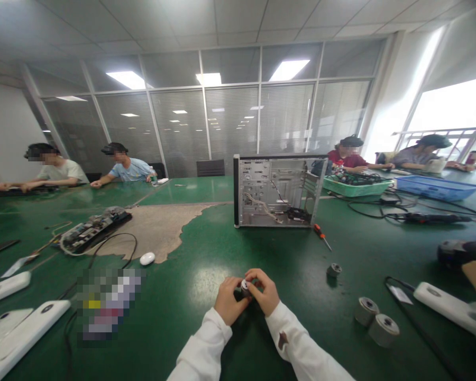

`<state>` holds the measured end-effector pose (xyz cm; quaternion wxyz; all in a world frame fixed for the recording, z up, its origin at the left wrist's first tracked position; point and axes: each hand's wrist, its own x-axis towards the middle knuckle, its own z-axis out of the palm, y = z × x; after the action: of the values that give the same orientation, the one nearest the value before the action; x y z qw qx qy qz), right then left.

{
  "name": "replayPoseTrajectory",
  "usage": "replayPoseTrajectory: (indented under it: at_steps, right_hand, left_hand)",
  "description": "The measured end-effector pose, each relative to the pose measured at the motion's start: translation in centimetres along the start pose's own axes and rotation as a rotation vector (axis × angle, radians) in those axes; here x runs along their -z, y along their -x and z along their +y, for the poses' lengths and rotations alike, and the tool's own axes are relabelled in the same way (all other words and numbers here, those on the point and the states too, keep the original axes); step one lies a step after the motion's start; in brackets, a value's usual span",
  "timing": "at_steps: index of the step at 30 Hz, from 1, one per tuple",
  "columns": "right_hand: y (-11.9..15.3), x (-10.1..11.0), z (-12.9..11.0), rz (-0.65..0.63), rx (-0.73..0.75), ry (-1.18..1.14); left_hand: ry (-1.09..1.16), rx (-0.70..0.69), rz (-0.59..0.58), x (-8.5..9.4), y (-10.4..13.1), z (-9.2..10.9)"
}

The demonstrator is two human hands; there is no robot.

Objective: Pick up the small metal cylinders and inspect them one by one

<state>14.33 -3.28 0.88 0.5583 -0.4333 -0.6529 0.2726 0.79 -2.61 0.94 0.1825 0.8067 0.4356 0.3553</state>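
Both my hands meet over the green table in the lower middle of the head view. Between them is a small silver cylinder [245,286], which looks like a small electric motor with a dark centre on its top face. My left hand [230,300] is closed round its left side. The fingers of my right hand [264,292] pinch it from the right and top. My fingers hide much of its body. To the right stand similar metal cylinders: a small one [334,270], and two larger ones, one [366,311] just behind the other [384,330].
An open computer case [277,193] stands ahead, with an orange-handled screwdriver [322,237] beside it. Green [357,186] and blue [436,188] baskets and cables lie right. On the left are a circuit assembly [97,230], white mouse [147,259] and power strips [27,338]. Several people sit around.
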Motion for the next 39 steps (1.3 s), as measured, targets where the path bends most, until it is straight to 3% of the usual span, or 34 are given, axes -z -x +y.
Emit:
replayPoseTrajectory:
  at_steps: [23, 30, 35, 39]
  right_hand:
    - [-0.2, 0.1, -0.1, -0.004, 0.078, 0.078]
    - [-0.6, 0.5, -0.3, 0.060, 0.119, 0.085]
    - [-0.8, 1.4, 0.6, 0.099, 0.092, 0.115]
    - [-0.7, 2.1, 2.3, 0.020, 0.065, 0.218]
  left_hand:
    - [0.009, 0.002, 0.000, 0.0, 0.0, 0.0]
    - [0.018, 0.004, 0.008, -0.1, 0.0, -0.1]
    - [0.026, 0.038, 0.057, -0.1, 0.0, -0.6]
    - [0.015, 0.099, 0.107, 0.2, -0.1, -1.2]
